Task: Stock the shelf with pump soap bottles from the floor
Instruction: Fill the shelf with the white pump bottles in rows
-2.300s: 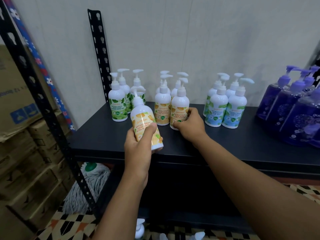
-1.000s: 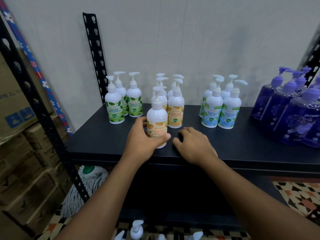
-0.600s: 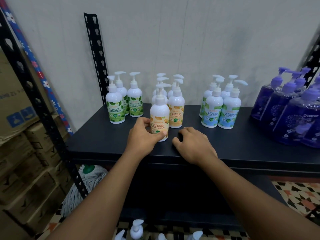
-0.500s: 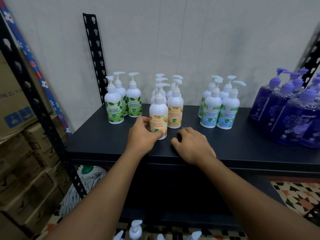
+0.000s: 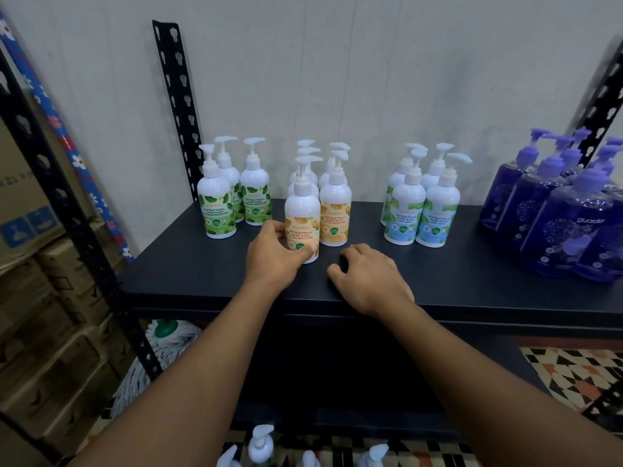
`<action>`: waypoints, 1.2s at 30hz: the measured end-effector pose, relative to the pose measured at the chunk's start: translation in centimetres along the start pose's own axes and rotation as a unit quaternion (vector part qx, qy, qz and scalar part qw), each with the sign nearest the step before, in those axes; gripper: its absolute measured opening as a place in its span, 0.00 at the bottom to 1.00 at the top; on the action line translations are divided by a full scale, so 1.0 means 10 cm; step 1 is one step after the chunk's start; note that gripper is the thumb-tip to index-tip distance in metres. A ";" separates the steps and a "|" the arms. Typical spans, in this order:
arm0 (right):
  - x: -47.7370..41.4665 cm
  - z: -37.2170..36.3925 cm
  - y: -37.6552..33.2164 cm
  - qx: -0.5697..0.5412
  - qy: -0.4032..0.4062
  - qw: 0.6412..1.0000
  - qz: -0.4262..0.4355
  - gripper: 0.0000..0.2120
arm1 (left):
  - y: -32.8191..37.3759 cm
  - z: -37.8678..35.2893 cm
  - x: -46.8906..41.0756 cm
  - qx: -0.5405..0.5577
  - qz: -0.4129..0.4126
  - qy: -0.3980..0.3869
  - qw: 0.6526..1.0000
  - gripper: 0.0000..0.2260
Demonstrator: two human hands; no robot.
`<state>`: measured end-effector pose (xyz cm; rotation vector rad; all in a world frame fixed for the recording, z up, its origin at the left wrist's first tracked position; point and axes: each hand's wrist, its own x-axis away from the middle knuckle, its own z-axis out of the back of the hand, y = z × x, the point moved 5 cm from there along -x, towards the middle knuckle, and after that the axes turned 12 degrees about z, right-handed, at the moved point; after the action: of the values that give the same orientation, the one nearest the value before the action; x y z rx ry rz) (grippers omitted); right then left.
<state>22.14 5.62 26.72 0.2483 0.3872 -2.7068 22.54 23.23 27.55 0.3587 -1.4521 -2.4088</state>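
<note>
left hand (image 5: 273, 257) on orange-label btl (image 5: 302, 215), upright on shelf (image 5: 188, 264)

Bare shelf front (image 5: 202, 274); bottles (image 5: 421, 210) behind

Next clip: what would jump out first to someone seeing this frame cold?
Two bare arms reach onto a black shelf. The left hand wraps an orange-label soap bottle standing upright at the front of the middle cluster, while the right hand rests flat beside it. Next come the purple bottles crowded at the shelf's right end.
</note>
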 end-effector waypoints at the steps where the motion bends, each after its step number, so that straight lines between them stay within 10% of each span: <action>1: 0.00 0.00 0.00 0.000 0.002 1.000 0.000 0.23 | -0.01 0.00 0.00 0.000 0.001 0.001 1.000 0.30; 6: 0.07 0.05 0.03 -0.043 0.049 0.998 -0.011 0.19 | -0.06 0.04 0.11 -0.005 0.010 0.020 1.000 0.42; 20: 1.66 -0.09 -0.03 -0.203 0.227 0.949 0.076 0.03 | -0.57 0.15 1.80 -0.062 -0.105 0.030 0.992 0.11; 36: 3.34 -2.39 0.72 -0.287 -0.127 0.928 -0.200 0.08 | -2.88 -1.17 3.31 -0.064 0.177 -0.152 0.970 0.21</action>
<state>-2.42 -5.44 -5.14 -0.3836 1.2255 -2.7954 -7.42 13.76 -5.26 -0.2924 -1.3300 -2.3110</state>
